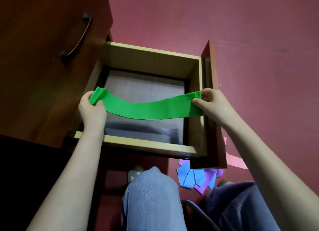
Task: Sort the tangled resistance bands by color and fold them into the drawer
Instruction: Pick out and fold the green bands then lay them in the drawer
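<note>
A folded green resistance band hangs stretched between my two hands, sagging a little in the middle, above the open drawer. My left hand pinches its left end. At the right end, my right hand grips the stacked layers over the drawer's right wall. The drawer has pale wooden walls and a grey, shiny bottom with nothing else visible in it. On the floor below the drawer front lie blue bands, purple bands and a pink band, loosely heaped together.
The brown cabinet with a dark curved handle stands at the left. The drawer's brown front panel juts out on the right. My knees in blue trousers are just below the drawer. Dark red carpet covers the floor.
</note>
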A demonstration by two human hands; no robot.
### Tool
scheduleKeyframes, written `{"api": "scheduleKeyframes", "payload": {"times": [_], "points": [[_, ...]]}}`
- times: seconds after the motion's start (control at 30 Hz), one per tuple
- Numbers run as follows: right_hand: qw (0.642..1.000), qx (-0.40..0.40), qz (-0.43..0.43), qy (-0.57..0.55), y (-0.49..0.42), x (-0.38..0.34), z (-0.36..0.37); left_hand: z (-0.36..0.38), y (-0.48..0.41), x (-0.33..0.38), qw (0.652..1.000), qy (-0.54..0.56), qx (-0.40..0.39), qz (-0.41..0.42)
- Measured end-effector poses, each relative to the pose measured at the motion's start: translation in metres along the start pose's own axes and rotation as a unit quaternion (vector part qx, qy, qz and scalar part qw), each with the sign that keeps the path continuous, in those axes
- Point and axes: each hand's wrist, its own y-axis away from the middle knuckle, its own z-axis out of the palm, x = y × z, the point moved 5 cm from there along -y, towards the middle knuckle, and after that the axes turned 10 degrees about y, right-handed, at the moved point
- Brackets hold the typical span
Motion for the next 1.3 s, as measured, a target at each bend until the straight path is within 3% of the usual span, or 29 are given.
{"api": "scheduleKeyframes", "payload": {"times": [0.1,0.3,0.43,0.67,0.83,0.97,1.1,1.3], "points": [[0.997,-0.036,0.041,0.053,-0.011,-0.004,0.025,0.005,-0.014,-0.008,0.995,-0.093,-0.019,0.003],[0.974,-0.092,0.201,-0.057,-0.032,0.016,0.079,0.007,-0.028,-0.018,0.965,-0.255,-0.066,0.012],[0.960,-0.106,0.247,-0.074,-0.042,0.027,0.097,0.015,-0.038,-0.029,0.929,-0.345,-0.127,0.035],[0.943,-0.124,0.297,-0.086,-0.050,0.043,0.116,0.020,-0.058,-0.053,0.930,-0.326,-0.172,-0.014],[0.950,-0.138,0.280,0.001,-0.055,0.054,0.128,0.018,-0.069,-0.057,0.913,-0.380,-0.148,0.003],[0.952,-0.147,0.251,0.098,-0.057,0.062,0.132,0.018,-0.074,-0.065,0.892,-0.429,-0.134,-0.057],[0.952,-0.136,0.213,0.174,-0.056,0.060,0.129,0.022,-0.080,-0.073,0.875,-0.459,-0.145,-0.059],[0.918,-0.125,0.074,0.369,-0.047,0.035,0.124,0.027,-0.069,-0.066,0.865,-0.470,-0.174,-0.037]]}}
